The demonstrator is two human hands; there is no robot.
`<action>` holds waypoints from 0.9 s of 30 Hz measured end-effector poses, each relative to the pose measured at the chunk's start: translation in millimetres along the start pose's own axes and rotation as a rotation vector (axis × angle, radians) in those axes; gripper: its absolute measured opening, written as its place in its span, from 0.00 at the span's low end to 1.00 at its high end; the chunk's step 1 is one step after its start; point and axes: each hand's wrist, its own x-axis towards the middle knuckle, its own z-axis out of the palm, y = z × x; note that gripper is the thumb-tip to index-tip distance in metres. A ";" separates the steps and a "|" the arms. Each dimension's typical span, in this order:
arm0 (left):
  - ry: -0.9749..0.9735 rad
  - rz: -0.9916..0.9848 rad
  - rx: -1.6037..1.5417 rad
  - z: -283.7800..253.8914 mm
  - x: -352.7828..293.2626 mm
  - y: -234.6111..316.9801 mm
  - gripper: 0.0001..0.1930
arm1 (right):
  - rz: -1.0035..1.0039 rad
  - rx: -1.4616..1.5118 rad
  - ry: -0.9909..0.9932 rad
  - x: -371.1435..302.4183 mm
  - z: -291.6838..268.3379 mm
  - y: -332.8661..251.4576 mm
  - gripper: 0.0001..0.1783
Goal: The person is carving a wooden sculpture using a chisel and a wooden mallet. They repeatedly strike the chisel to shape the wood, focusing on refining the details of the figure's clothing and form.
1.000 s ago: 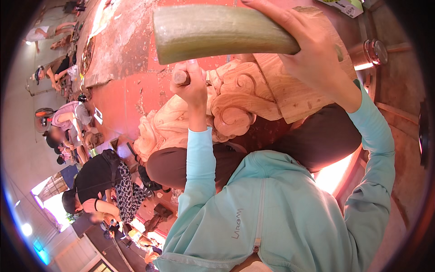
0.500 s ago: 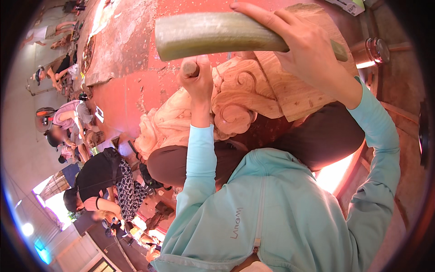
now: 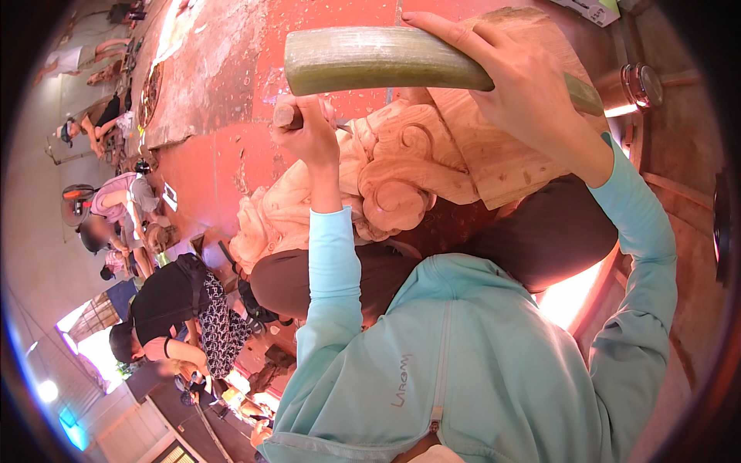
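Observation:
A long, pale-green wooden mallet (image 3: 378,60) lies level across the top of the view. My right hand (image 3: 525,89) is wrapped round its narrower part, and the tail end sticks out past my wrist. Below the mallet's thick end, my left hand (image 3: 315,139) is closed round a round wooden chisel handle (image 3: 288,117). Its blade is mostly hidden behind my fingers. Beside both hands rests a large pale wood carving (image 3: 401,170) with scrolls and curved relief, between my knees. Its right part is a plain, uncarved block (image 3: 509,154).
Wood chips lie scattered on the red floor (image 3: 224,170). A jar with a metal lid (image 3: 642,85) stands at the right, near a box (image 3: 590,9). Several people work at the left, the nearest a person in black (image 3: 166,301) bending over.
My left hand with the chisel has shifted left and slightly down, away from the block. The mallet has moved a little to the right, still in my right hand.

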 end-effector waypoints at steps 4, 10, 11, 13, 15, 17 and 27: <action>-0.005 -0.044 0.001 0.9 -1.2 -0.5 0.14 | -0.010 -0.030 -0.056 4.5 -8.4 -6.1 0.41; -0.035 -0.059 -0.025 1.1 -0.9 -1.7 0.14 | -0.028 -0.061 -0.179 12.8 -24.6 -11.2 0.40; -0.028 -0.054 -0.012 2.0 -0.7 -2.3 0.15 | -0.012 -0.055 -0.190 13.3 -25.0 -12.0 0.39; -0.008 -0.063 0.064 3.2 1.4 -5.2 0.16 | 0.019 -0.048 -0.195 17.5 -27.4 -17.1 0.38; 0.005 -0.083 0.132 4.2 3.2 -8.2 0.17 | 0.043 -0.025 -0.193 26.0 -27.4 -24.2 0.37; 0.004 -0.109 0.184 9.0 5.6 -10.7 0.17 | 0.058 0.031 -0.210 31.4 -21.8 -19.3 0.37; -0.044 -0.201 0.215 15.0 11.4 -14.7 0.18 | 0.087 0.006 -0.321 53.5 -10.5 -12.4 0.37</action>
